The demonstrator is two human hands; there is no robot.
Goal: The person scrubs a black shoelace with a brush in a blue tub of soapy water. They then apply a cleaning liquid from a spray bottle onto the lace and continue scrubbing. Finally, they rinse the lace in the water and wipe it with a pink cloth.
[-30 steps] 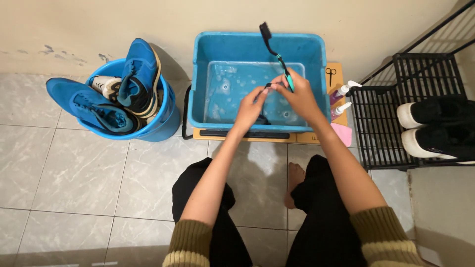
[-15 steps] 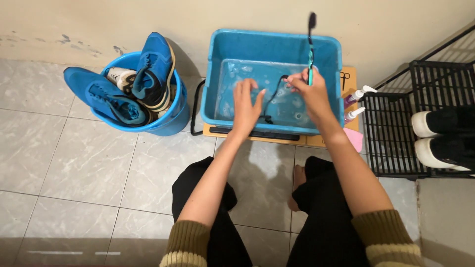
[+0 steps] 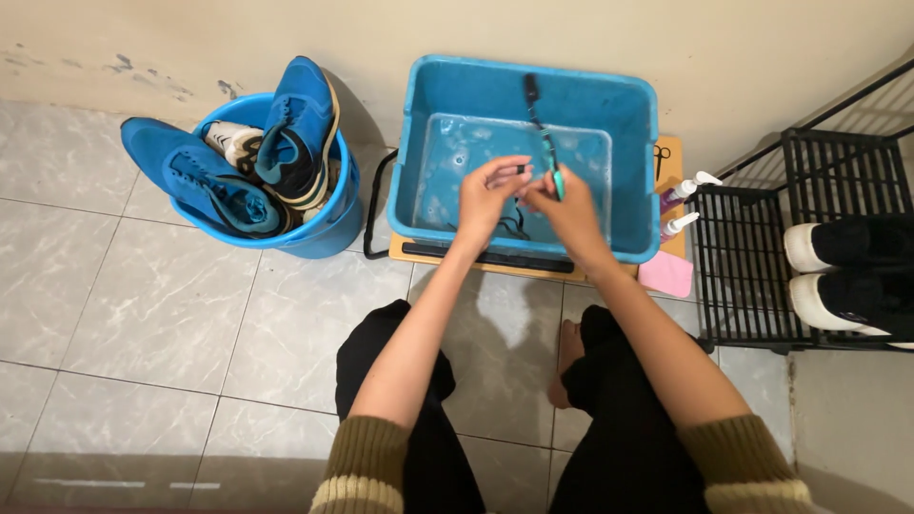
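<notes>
Head view: a green-handled brush (image 3: 545,143) stands nearly upright over the blue wash tub (image 3: 419,114), its dark bristle end up. The right hand (image 3: 569,211) has its fingers clenched round the handle. The left hand (image 3: 487,190), forearm stretched forward, pinches a dark shoelace (image 3: 512,221) over the water. At the left, a blue bucket (image 3: 328,233) holds 2 blue sneakers (image 3: 243,157).

A teal-handled brush (image 3: 545,143) stands upright above a dark shoelace (image 3: 511,217) trailing in the water-filled blue tub (image 3: 419,124).
</notes>
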